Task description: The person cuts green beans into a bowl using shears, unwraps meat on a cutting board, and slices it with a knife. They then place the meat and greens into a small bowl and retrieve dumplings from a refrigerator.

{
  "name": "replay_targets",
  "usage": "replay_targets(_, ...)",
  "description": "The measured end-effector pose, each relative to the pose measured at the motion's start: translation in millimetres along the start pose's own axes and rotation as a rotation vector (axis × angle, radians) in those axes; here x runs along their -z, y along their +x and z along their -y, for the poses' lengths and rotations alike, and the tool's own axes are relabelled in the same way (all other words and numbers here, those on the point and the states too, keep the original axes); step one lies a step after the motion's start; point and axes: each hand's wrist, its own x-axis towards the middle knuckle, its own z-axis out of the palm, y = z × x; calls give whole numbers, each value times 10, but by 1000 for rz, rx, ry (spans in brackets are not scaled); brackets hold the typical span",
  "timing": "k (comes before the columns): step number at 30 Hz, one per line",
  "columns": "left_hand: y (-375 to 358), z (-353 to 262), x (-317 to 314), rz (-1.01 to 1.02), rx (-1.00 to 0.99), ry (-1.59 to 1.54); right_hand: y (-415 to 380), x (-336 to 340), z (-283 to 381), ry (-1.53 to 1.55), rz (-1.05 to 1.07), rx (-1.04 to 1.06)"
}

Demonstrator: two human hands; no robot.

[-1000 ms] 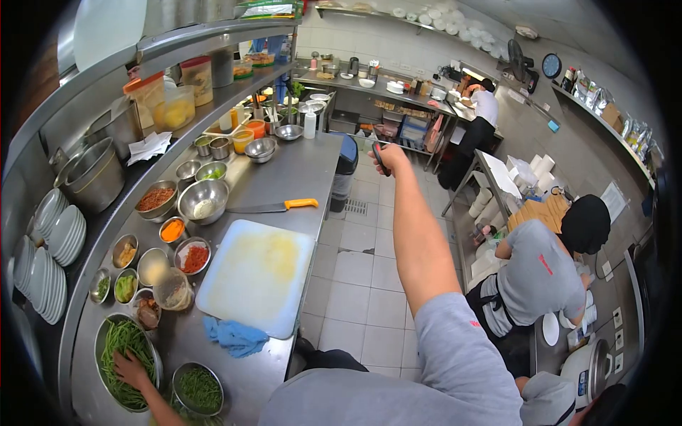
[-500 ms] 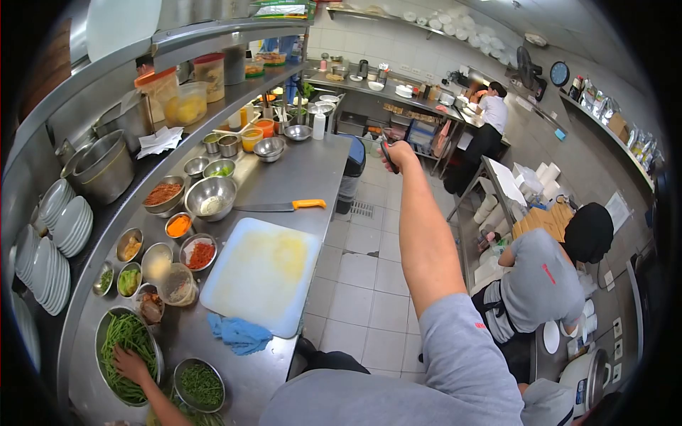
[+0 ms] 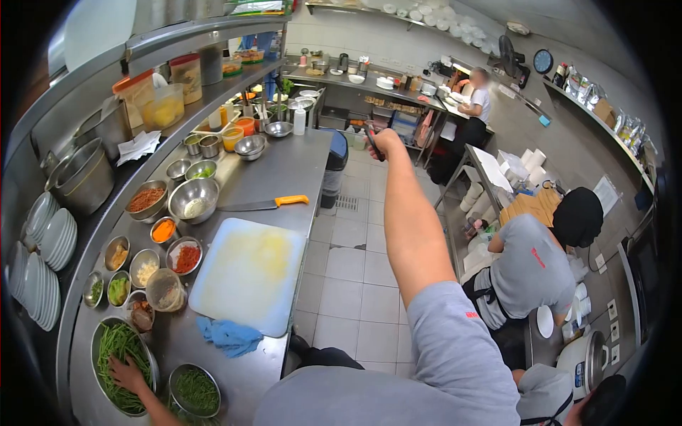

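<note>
My left hand lies on the long green beans in a large steel bowl, fingers apart and partly among the beans. Beside it is a smaller steel bowl of cut green pieces. My right arm reaches far forward over the floor. My right hand is closed around a slim black tool with a bit of red; too small to tell its exact kind. A white cutting board lies on the counter between, with a crumpled blue cloth at its near edge.
A yellow-handled knife lies beyond the board. Several ingredient bowls line the counter's left; stacked plates stand on the shelf side. A bin is past the counter end. A co-worker bends at the right; another person stands at the back.
The whole view has shifted slightly left. My right hand has turned, tilting the black tool differently. My left hand stays on the beans. The far person has turned.
</note>
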Motion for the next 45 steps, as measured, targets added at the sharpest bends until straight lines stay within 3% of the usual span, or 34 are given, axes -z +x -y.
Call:
replay_targets(14, -61, -112, 176, 67, 13, 21, 112, -29, 112, -20, 30, 60)
replay_targets(20, 37, -30, -120, -84, 44, 51, -14, 13, 146, -6, 10, 39)
replay_targets(30, 29, -117, 9, 63, 35, 104, -138, 29, -76, 176, 47, 0)
replay_targets(45, -45, -180, 195, 96, 72, 154, -112, 40, -81, 87, 18, 42)
